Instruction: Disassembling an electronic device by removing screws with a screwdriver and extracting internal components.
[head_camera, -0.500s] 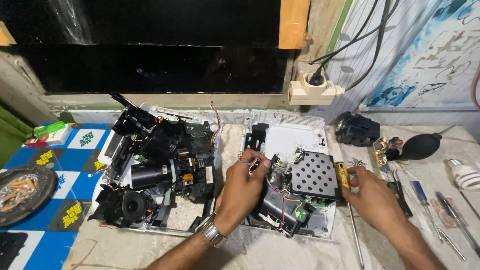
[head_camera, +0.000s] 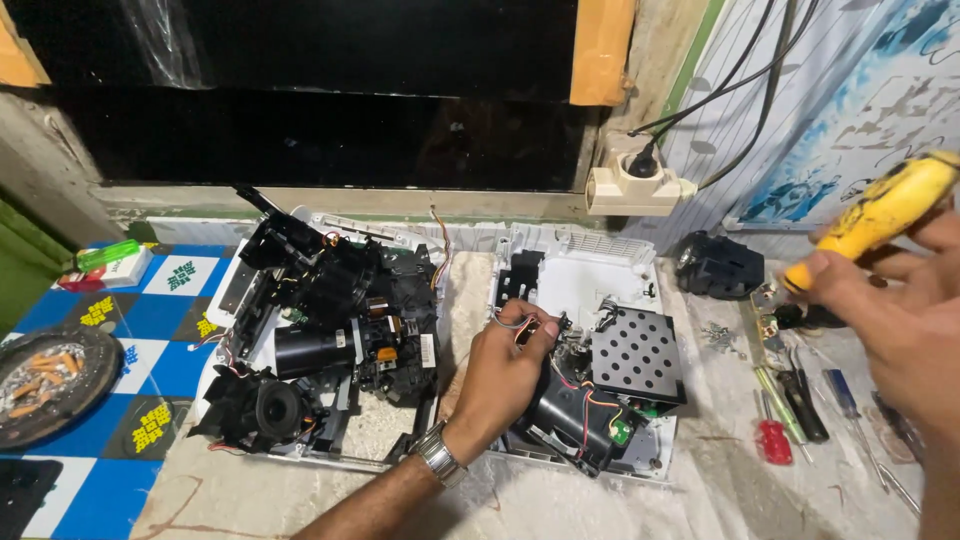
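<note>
Two hands worked over an opened white device housing (head_camera: 560, 275) on a cloth-covered bench.

The left hand (head_camera: 497, 375) had its fingertips pinched shut on a small bundle of coloured wires (head_camera: 512, 322) at the housing's middle, just beside the perforated metal plate (head_camera: 636, 352). The right hand (head_camera: 895, 300), raised well clear at the right (near the camera), was closed around a yellow-handled screwdriver (head_camera: 880, 215). Another gutted black assembly (head_camera: 335, 320) lay to the left; loose screwdrivers (head_camera: 790, 410) lay to the right.
</note>
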